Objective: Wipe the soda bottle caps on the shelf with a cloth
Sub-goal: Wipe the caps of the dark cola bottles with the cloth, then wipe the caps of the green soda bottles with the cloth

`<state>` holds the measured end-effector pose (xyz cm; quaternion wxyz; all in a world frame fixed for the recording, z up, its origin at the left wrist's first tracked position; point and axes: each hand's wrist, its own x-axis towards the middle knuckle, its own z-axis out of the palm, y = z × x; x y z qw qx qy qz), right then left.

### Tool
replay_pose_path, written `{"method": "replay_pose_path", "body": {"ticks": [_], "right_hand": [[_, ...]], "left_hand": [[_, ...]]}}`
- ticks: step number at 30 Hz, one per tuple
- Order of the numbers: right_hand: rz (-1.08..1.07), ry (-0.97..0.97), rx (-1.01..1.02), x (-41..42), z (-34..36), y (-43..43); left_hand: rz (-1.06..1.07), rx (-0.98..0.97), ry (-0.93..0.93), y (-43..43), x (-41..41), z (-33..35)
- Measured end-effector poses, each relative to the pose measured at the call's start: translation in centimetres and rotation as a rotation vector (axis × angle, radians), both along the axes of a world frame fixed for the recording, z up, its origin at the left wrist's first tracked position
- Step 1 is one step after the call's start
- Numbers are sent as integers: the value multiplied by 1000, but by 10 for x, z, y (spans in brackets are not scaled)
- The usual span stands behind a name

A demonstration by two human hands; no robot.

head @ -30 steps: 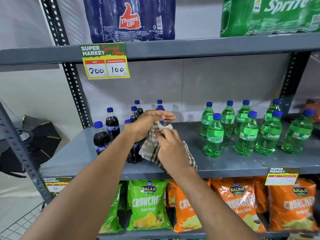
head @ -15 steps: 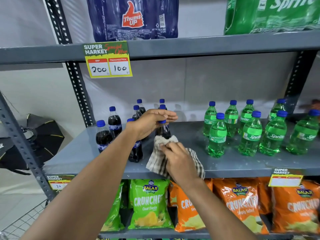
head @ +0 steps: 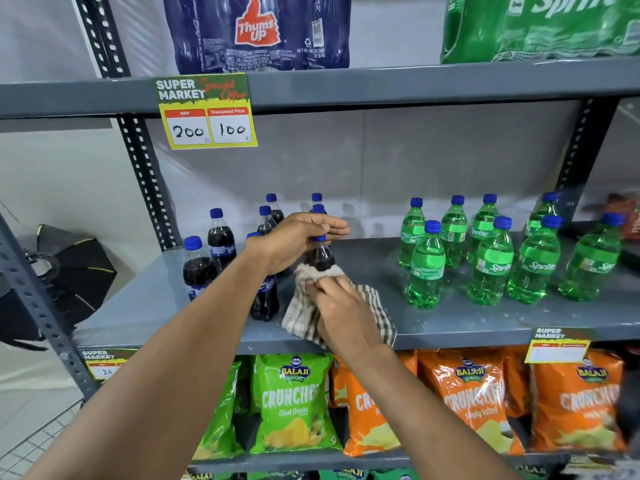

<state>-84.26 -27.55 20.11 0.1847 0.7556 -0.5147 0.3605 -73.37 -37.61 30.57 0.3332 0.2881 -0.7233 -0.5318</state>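
Several dark cola bottles with blue caps stand at the left of the grey middle shelf (head: 450,323). My left hand (head: 298,240) grips the top of one cola bottle (head: 322,258), its blue cap peeking out under my fingers. My right hand (head: 343,313) holds a checked beige cloth (head: 301,317) pressed against that bottle's body, below the cap. The lower part of the bottle is hidden by the cloth and my hand. Several green Sprite bottles (head: 427,268) with blue caps stand to the right, apart from both hands.
The upper shelf carries a Thums Up pack (head: 258,32) and a Sprite pack (head: 540,26), with a price tag (head: 207,112) on its edge. Chip bags (head: 296,403) fill the shelf below. A perforated upright (head: 145,181) rises at the left.
My right hand and the cloth have slid down from the cap to the bottle's body. My left hand stays on the bottle's top.
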Motion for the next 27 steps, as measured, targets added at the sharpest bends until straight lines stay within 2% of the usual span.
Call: {"method": "replay_pose_path", "body": {"ticks": [6,9,16,19,27], "right_hand": [[9,47,195,-7,-31,5],[-2,53,225,-7,-28,6],[36,-157,44,-20,-26,33],[-12,-182,-58,-31,-23,49],[-113,-301,-177,-53,-24,83]], "left_hand": [[6,-7,-19,6,2,2],[-1,-19,-29,7,3,3],[20,-61,-97,7,4,7],[31,-85,-88,8,2,8],[99,-259,153,13,-11,26]]}}
